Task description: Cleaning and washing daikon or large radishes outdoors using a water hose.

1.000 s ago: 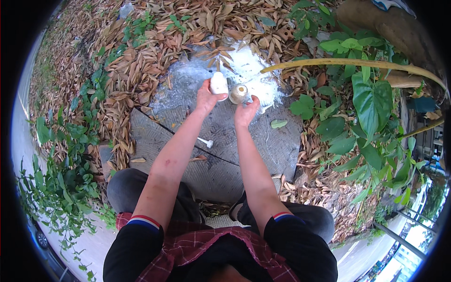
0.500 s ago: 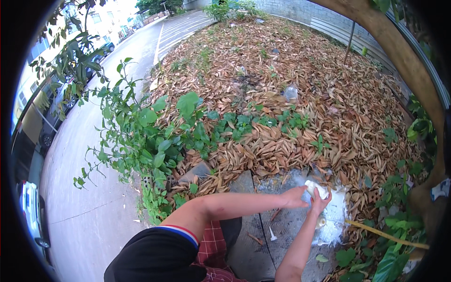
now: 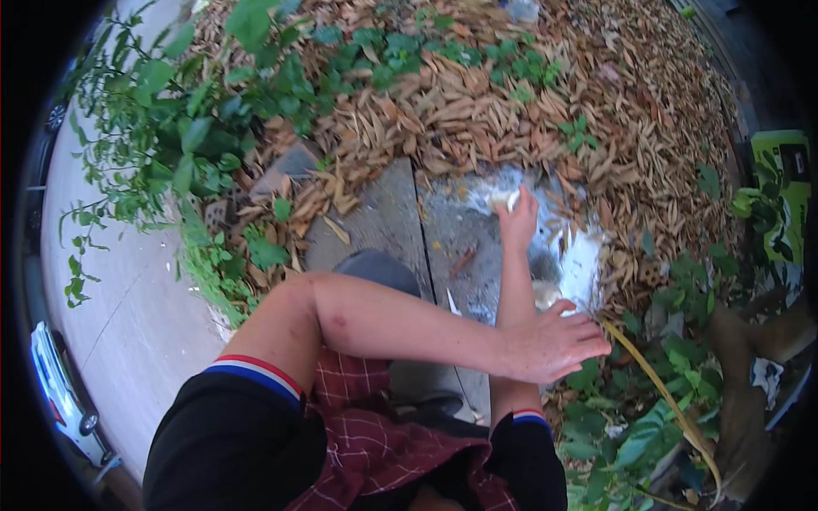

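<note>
My right hand [image 3: 519, 217] is closed around a small white bottle [image 3: 511, 201], held low over white-stained concrete slabs [image 3: 456, 204]. Across my right forearm lies my left arm; my left hand [image 3: 558, 345] is open, its fingers stretched to the right with nothing in them. Just beyond those fingers, a small pale round object [image 3: 546, 295] stands on the slab, its kind hard to make out. A bright white patch of powder or liquid [image 3: 581, 268] covers the slab's right side. Near my left forearm, a thin white pointed nozzle [image 3: 452, 301] rests on the concrete.
Dry brown leaves [image 3: 477, 111] spread beyond the slabs. Green bushes [image 3: 196, 128] grow at the left beside a paved road [image 3: 119, 230] with a parked white car [image 3: 72, 396]. A yellow stalk [image 3: 665, 400] and leafy plants border the right. A green-yellow box-like object [image 3: 780, 187] stands far right.
My left hand has let go of the white bottle and swung nearer, over my right forearm. The right hand keeps the bottle, now farther left on the slab. My view has tilted down.
</note>
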`<act>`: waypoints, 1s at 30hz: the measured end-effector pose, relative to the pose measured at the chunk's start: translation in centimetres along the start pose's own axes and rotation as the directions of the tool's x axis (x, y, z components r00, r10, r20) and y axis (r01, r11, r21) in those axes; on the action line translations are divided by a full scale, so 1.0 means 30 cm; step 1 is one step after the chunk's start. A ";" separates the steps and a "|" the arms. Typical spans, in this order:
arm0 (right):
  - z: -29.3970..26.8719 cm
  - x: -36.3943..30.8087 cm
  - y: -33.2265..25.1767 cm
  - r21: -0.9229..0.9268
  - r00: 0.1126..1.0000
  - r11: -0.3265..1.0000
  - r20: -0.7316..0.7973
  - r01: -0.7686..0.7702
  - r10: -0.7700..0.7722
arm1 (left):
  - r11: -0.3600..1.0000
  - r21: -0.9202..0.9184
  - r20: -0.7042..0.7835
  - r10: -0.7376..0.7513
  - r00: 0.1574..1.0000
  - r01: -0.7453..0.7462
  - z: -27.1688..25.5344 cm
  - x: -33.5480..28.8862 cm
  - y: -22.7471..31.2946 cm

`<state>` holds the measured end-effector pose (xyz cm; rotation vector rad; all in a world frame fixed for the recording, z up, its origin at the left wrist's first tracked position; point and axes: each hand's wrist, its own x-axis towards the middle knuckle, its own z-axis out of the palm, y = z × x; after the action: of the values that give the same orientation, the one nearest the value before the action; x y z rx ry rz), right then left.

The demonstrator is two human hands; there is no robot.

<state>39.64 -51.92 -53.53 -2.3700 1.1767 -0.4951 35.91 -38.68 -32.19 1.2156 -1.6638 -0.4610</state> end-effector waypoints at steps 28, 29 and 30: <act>-0.302 0.340 -0.278 -0.497 0.990 0.863 -0.057 0.087 -0.132 | 0.986 -0.150 -0.221 0.043 0.974 -0.078 0.047 0.021 0.050; -0.328 0.361 -0.299 -0.476 0.982 0.875 -0.105 0.092 -0.160 | 0.985 -0.147 -0.219 0.053 0.974 -0.087 0.047 0.020 0.050; -0.360 0.378 -0.318 -0.438 0.975 0.893 -0.131 0.108 -0.182 | 0.980 -0.175 -0.251 0.048 0.967 -0.094 0.046 0.017 0.054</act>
<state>46.97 -58.49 -38.04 -2.8586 1.2959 -0.5396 33.90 -38.76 -31.35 1.0273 -1.4140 -0.3942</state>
